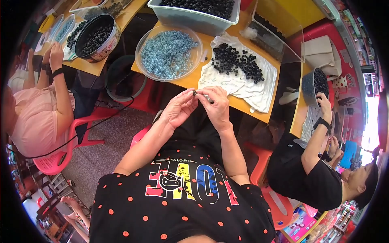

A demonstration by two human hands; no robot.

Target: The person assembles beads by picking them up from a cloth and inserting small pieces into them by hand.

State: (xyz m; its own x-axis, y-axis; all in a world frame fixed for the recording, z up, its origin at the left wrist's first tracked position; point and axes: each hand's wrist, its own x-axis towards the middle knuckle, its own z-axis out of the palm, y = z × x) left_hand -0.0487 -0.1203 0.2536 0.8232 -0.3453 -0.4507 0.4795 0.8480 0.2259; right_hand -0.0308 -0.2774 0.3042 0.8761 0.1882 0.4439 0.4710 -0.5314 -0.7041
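Note:
Both hands meet at the near edge of the wooden table, fingertips pinched together. Between them is a small dark piece, too small to make out fully. My left hand is palm up, thumb and forefinger on the piece. From the other side, my right hand pinches at it with thumb and forefinger. Just beyond the hands, a round clear tray holds many small bluish clear pieces. Beside it, black round pieces lie scattered on a white cloth.
A clear bin of black pieces stands behind the tray. At left, a seated person in pink works near a black-filled tub. At right, a person in black reaches into a bucket. A dark bin is below.

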